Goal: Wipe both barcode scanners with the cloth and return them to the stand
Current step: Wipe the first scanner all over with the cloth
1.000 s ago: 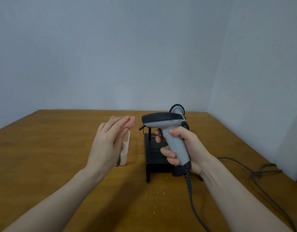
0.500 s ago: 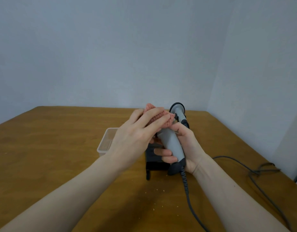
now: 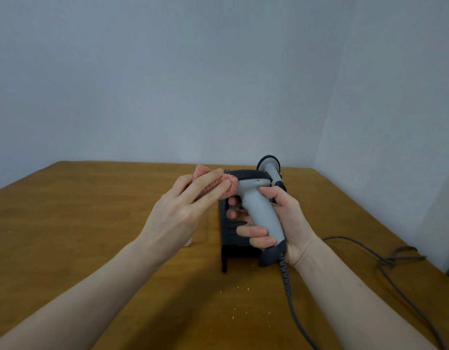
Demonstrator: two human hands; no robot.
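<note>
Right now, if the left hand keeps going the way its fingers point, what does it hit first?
The held scanner: the left hand already presses the pink cloth against its front end. Past it likely comes the second scanner on the stand; depth unclear.

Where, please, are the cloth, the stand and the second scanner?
cloth (image 3: 219, 184): head view, pink knit between the fingers.
stand (image 3: 231, 248): head view, black front face.
second scanner (image 3: 269, 165): head view, grey head behind the held one.

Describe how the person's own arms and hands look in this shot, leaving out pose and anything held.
Both forearms are bare up to the frame's lower edge: no sleeves show. The left hand and the right hand wear no gloves, and no rings, watch or bracelets are visible. Fingernails look short and unpainted. No markings are visible.
</note>
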